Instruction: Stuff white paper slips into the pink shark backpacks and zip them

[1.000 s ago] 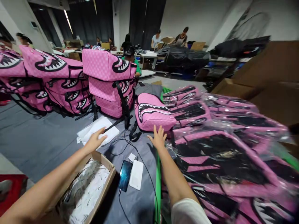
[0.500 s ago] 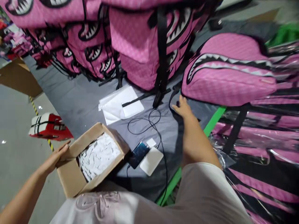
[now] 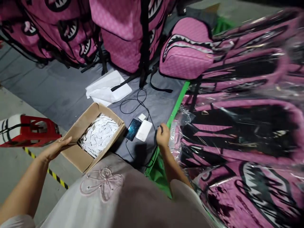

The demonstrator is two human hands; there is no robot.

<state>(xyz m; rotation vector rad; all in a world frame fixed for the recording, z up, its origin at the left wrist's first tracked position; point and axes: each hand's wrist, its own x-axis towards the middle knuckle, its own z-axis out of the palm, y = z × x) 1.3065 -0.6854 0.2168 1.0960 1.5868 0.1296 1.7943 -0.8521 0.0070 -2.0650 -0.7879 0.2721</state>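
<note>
My left hand (image 3: 56, 148) grips the left edge of an open cardboard box (image 3: 80, 128), its thumb over the flap. White paper pieces (image 3: 98, 134) fill the bottom of the box. My right hand (image 3: 163, 135) is closed above the green table edge (image 3: 177, 106), beside the black cable; what it holds, if anything, is too small to make out. Between box and right hand lie a dark phone (image 3: 133, 129) and a white power bank (image 3: 144, 130). A pink backpack (image 3: 187, 61) with a toothed mouth print lies beyond my right hand.
Stacked pink backpacks (image 3: 118, 47) stand at the back of the grey table (image 3: 59, 95). White sheets (image 3: 108, 88) lie before them. Plastic-wrapped pink bags (image 3: 237, 126) fill the right side. A red and white bag (image 3: 30, 130) is at the far left.
My right hand has drawn back from the strap by the pink backpack to the green edge and closed. My left hand stays on the box. The view has shifted to the right.
</note>
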